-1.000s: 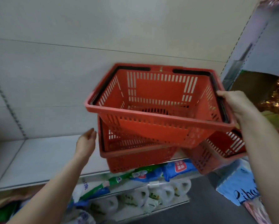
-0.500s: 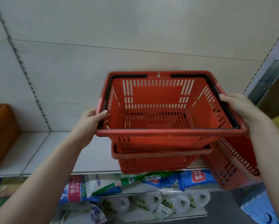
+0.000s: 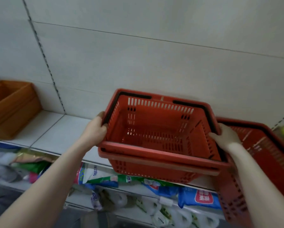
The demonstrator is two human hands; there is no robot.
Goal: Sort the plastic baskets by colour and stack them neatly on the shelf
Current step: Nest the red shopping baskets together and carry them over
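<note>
Now the top red basket (image 3: 156, 129) sits nested inside a second red basket (image 3: 154, 171) on the white shelf (image 3: 55, 134); half a second ago it was held clear above that one, with a gap between the two rims. The rims now lie almost together, the upper one slightly proud at the front. The left hand (image 3: 95, 130) is closed on the left rim of the top basket, thumb over the edge beside the black handle (image 3: 111, 106). The right hand (image 3: 225, 137) grips the right rim, fingers curled over it. Both hands sit lower against the shelf than before. A third red basket (image 3: 262, 153) stands tilted at the right, touching the stack and partly behind the right forearm. Since the earlier frame the view has swung left and down, so the orange bins (image 3: 11, 109) at the far left of the shelf show more fully. Below the shelf lie bagged goods (image 3: 105, 176) and white bottles (image 3: 156, 209), much as before. Motion blurs the right edge.
</note>
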